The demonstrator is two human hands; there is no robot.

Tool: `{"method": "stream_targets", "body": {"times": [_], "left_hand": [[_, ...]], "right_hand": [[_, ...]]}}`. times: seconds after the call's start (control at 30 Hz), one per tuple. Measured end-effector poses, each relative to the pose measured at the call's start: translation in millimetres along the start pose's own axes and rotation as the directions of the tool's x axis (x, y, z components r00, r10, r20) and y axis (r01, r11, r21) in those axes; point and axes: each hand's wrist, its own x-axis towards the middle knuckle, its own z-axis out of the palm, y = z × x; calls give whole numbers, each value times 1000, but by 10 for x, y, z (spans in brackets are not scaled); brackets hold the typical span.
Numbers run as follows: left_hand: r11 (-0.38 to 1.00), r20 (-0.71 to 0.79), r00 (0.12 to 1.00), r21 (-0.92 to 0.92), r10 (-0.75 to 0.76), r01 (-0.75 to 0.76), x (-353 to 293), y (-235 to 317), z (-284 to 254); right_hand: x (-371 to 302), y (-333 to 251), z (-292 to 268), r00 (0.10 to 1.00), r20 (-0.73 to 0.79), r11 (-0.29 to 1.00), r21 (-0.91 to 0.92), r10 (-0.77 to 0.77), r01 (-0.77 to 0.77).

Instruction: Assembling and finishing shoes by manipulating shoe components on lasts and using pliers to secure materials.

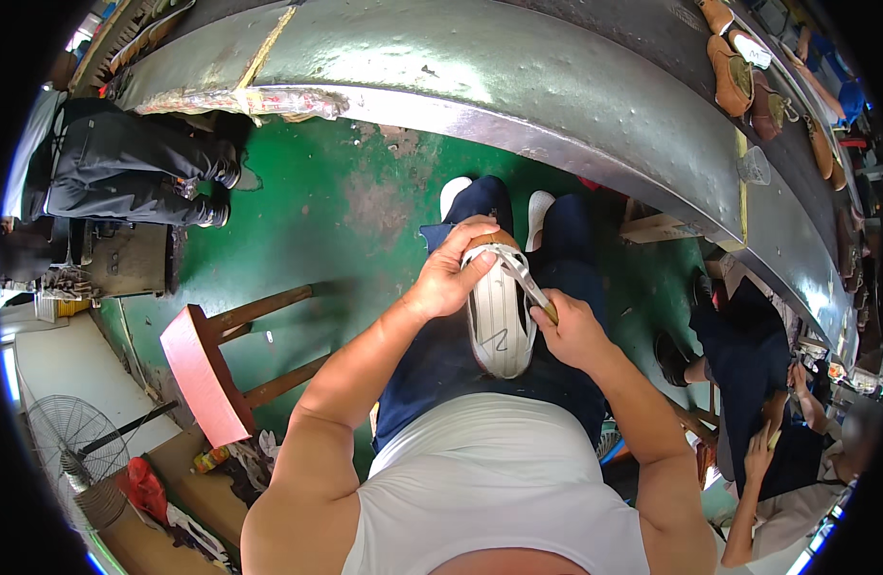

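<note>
— Both hands are busy over my lap. My left hand (448, 276) is closed around the toe end of a shoe turned sole-up on its last, a pale ribbed insole with brown leather pulled over the edge (499, 316). My right hand (568, 331) is clenched on the handle of grey metal lasting pincers (520, 273).

— Which way does the shoe lie from you?

— Its long axis runs straight away from my body, heel toward my stomach, toe toward my knees. It rests on my dark blue trousers (432, 355), between the hands. The left hand is at the far end, the right hand beside the middle of the shoe, so the pincers reach diagonally up and to the left, their head touching the toe rim just by my left thumb.

— Room to move?

— Some. In front of my white shoes (537, 206) runs the long grey metal conveyor bench (518, 86), well apart from the hands, with brown leather shoes (732, 72) lined up on its far right. The green painted floor (336, 211) lies open to my left, where a wooden stool with a pink seat (204, 369) stands near my left elbow. On my right a seated person in dark clothes (748, 383) is close to my right forearm, so that side is tighter.
</note>
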Motion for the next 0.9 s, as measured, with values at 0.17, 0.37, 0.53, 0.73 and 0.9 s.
{"method": "stream_targets", "body": {"times": [0.17,0.37,0.53,0.73,0.9], "left_hand": [[1000,55,998,-10,11,-11,-24,32,4],[993,-39,992,-7,-120,120,8,48,188],[994,-23,995,45,-98,99,59,45,195],[994,-28,994,-19,-109,108,33,6,193],[992,64,990,32,-125,123,71,20,140]], "right_hand": [[-118,-197,-157,1000,0,989,-149,11,-11],[-196,-420,-276,981,64,904,-402,186,-145],[-196,-248,-290,996,9,950,-301,90,-83],[-168,-326,-575,875,369,930,70,312,-361],[-135,-399,-322,982,-174,973,230,70,-28]]}}
